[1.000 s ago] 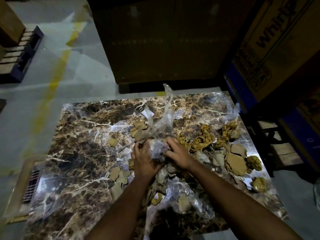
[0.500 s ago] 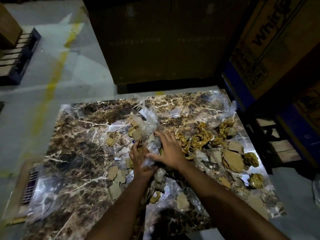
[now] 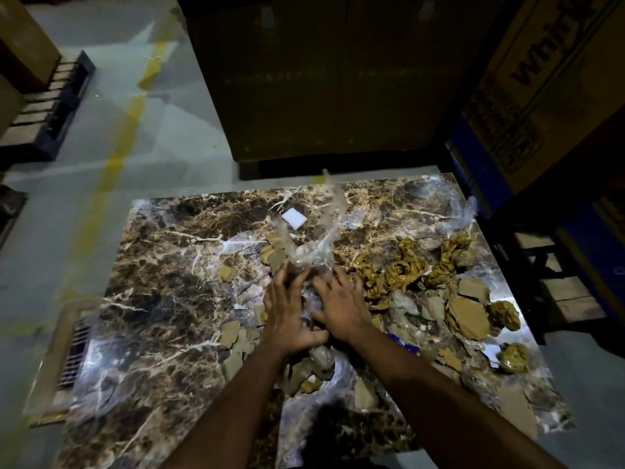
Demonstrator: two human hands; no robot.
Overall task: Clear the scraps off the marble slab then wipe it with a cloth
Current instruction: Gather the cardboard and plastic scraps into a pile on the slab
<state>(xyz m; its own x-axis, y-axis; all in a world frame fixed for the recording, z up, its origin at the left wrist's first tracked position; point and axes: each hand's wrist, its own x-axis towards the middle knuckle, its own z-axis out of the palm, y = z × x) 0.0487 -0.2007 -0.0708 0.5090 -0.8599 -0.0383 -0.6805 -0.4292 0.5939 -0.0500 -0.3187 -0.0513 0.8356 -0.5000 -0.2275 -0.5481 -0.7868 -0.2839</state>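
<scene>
Pressing crinkled clear plastic [image 3: 313, 255], veined marble slab [image 3: 162, 299].

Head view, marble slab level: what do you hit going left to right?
Floor grate → bare marble slab → left hand → right hand → crumpled brown paper wads → flat cardboard piece → wooden pallet.
</scene>
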